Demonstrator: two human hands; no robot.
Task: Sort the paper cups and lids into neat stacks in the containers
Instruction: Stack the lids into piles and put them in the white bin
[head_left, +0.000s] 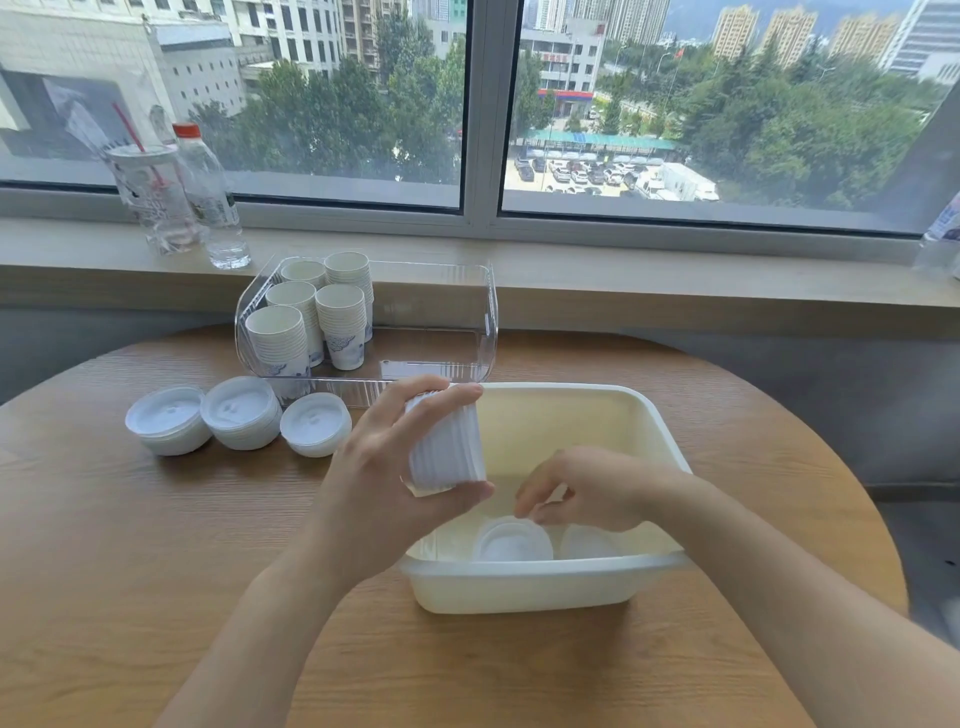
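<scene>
My left hand (374, 467) grips a stack of white lids (447, 447) on its side, held above the left edge of the cream plastic tub (524, 587). My right hand (587, 491) reaches down into the tub, its fingertips touching a loose lid (511, 543) on the bottom; a second lid (587, 543) lies beside it. Three lid stacks (239, 418) stand on the table left of the tub. A clear container (441, 312) behind holds several stacks of paper cups (311, 322) in its left part.
The round wooden table (156, 545) fills the foreground. On the windowsill behind stand a water bottle (210, 197) and a clear drink cup with a red straw (153, 197). The clear container's right part holds nothing.
</scene>
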